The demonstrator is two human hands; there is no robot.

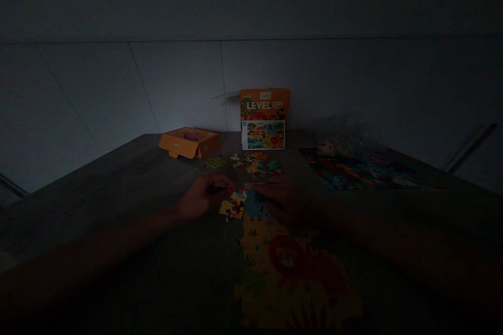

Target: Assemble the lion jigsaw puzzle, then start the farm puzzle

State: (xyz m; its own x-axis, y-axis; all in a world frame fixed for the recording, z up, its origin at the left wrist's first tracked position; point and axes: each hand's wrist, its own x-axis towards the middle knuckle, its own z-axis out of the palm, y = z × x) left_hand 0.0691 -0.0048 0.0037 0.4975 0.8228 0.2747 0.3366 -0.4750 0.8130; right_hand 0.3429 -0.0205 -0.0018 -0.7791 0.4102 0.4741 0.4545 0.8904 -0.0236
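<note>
The room is very dark, so small details are hard to see. My left hand [202, 194] is closed, with a small red puzzle piece [231, 187] at its fingertips. Beside it lie joined yellow and brown pieces [233, 206]. Stretched fingers of my right hand [288, 198] rest over the blue elephant part [255, 204] at the top of the partly assembled jigsaw puzzle [267, 256]. That puzzle shows a red lion on yellow ground and runs towards me along the table.
Loose puzzle pieces [261, 163] lie beyond my hands, with a green group [216, 162] to their left. An orange box [190, 141] lies opened at left. Behind stands a "LEVEL UP!" box [265, 104] with a picture card [264, 135]. A colourful sheet [353, 170] and clear plastic bag [346, 141] lie right.
</note>
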